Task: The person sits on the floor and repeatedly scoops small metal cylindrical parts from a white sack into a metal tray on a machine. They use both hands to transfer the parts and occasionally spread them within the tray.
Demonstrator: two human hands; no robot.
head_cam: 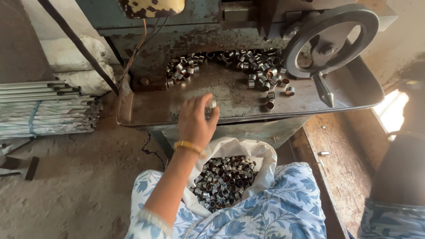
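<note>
The left hand (195,121), fingers pinched on a small shiny metal ring (213,104), hovers over the rusty steel machine tray (146,113). At one o'clock, ring piles (261,68) lie there; at six o'clock, the white sack (223,177) remains nearly full. The right hand is unseen.

Dusty, stained concrete floor (75,177). Bundle of grey metal pipes (44,106) lying at left, white sacks (84,66) piled behind against a pale wall (42,17). Rusty green machine body (177,31) ahead. Worn wooden plank (343,163) at right, bright daylight (392,110) spilling beside it.
</note>
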